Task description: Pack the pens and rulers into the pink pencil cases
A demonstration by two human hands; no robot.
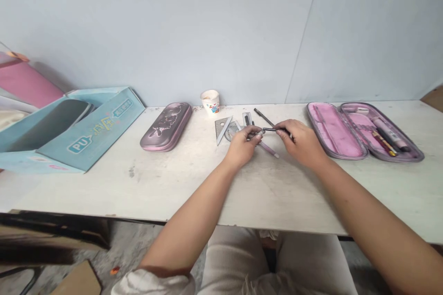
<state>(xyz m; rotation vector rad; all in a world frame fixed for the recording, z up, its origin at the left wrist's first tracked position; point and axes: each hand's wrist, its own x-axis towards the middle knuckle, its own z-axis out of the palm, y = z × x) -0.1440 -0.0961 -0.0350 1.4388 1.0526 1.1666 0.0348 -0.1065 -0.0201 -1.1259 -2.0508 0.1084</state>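
A dark pen (269,129) is held level between my two hands above the table. My left hand (243,145) pinches its left end. The fingers of my right hand (300,140) are closed around the right end, hiding that part. Just below the pen a pinkish pen (270,150) lies slanted, partly behind my left fingers. Another dark pen (263,117) rests behind my hands. A clear set square (224,129), a protractor (231,132) and a short ruler (247,119) lie beyond my left hand.
To the right, an open pencil case (337,147) with pink lining holds pens and an eraser (362,111). Left of my hands lie a closed dark pencil case (166,126) and a paper cup (210,102) near the wall. A blue box (93,136) holding a dark case (51,124) stands far left.
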